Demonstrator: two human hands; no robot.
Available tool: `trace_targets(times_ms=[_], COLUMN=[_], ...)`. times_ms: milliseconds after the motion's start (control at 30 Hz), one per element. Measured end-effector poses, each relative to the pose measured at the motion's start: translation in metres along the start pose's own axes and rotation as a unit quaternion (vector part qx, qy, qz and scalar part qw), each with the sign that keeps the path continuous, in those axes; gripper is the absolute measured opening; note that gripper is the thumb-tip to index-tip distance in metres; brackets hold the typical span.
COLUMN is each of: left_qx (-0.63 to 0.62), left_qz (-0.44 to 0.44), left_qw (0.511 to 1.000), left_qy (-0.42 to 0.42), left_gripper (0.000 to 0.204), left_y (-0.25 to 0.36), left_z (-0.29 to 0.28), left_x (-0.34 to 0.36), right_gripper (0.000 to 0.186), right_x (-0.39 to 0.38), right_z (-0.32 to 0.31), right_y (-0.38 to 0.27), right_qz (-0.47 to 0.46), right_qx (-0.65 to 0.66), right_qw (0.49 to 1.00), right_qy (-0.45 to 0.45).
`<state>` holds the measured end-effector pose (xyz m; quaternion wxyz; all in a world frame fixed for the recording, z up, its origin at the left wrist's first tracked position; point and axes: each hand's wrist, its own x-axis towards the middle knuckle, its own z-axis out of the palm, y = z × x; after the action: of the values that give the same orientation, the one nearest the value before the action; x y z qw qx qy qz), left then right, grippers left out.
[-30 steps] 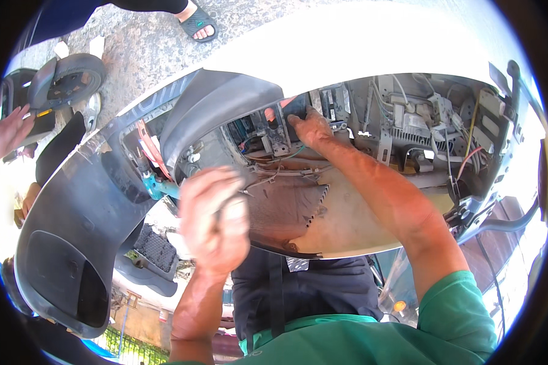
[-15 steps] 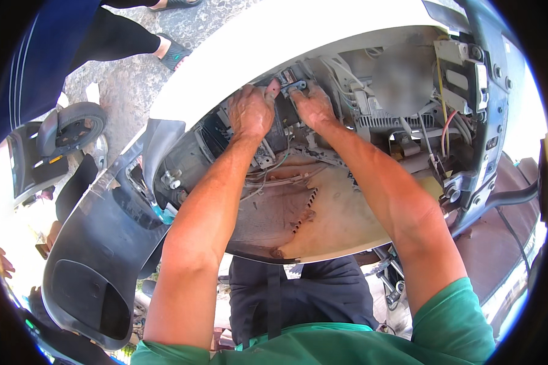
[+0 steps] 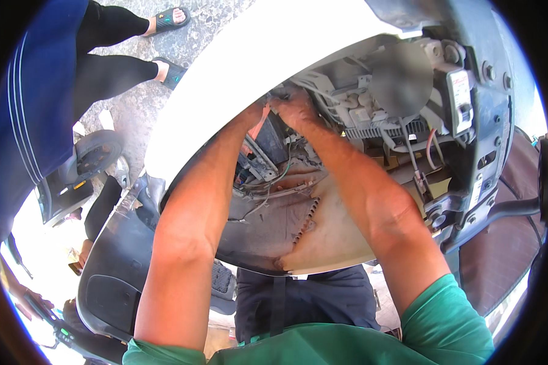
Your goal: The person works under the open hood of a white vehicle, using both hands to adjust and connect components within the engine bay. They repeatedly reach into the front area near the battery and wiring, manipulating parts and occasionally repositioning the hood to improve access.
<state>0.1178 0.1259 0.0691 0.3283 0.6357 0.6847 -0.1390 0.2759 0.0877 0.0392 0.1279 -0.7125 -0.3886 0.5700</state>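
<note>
A white curved body panel point(image 3: 219, 61) frames an opened compartment full of wiring, metal brackets and rusty sheet metal point(image 3: 313, 237). My left hand point(image 3: 249, 115) reaches under the panel's edge beside a pink-red part point(image 3: 256, 131), with its fingers mostly hidden. My right hand point(image 3: 292, 109) is just to the right, its fingers curled at a small dark fitting I cannot make out, above a dark box point(image 3: 274, 143). At right are a finned silver unit point(image 3: 389, 131) and a bolted metal frame point(image 3: 490, 146).
A person in blue and black point(image 3: 112, 79) with sandals stands at upper left. A wheeled vehicle point(image 3: 97, 152) sits behind a dark plastic body piece point(image 3: 109, 255). Another hand point(image 3: 27, 304) is at lower left. A brown padded surface point(image 3: 493, 261) lies at right.
My left hand rose from low in front into the compartment beside my right hand; both are now deeper under the panel's edge. The person in blue shows more fully at left.
</note>
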Motion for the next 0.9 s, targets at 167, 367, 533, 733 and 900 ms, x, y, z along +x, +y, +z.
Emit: trace_targets(times_ms=[167,367,533,733,900], left_qx=[-0.012,-0.034,0.135,-0.044,-0.069], left_qz=[-0.101,-0.080,0.040,-0.044,0.101], left_qw=[0.989,0.992,0.981,0.994,0.978], left_qy=[-0.107,-0.096,-0.131,-0.092,0.166], left_gripper=[0.052,0.041,0.043,0.040,0.036], left_y=[0.003,-0.009,-0.084,-0.024,0.002], left_z=[0.003,0.019,0.060,0.024,0.016], left_x=[0.003,0.002,0.032,-0.003,-0.044], right_gripper=[0.057,0.038,0.058,0.056,0.057], right_x=[-0.021,-0.003,0.003,0.010,-0.004], right_z=[-0.005,0.015,0.016,0.007,-0.021], right_y=[-0.031,-0.002,-0.012,-0.004,-0.028], right_qz=[0.014,-0.090,-0.164,-0.020,0.000], right_qx=[-0.037,-0.074,-0.023,-0.066,-0.067], right_qw=[0.999,0.992,0.986,0.997,0.996], right_qy=[0.025,0.037,-0.004,-0.043,-0.059])
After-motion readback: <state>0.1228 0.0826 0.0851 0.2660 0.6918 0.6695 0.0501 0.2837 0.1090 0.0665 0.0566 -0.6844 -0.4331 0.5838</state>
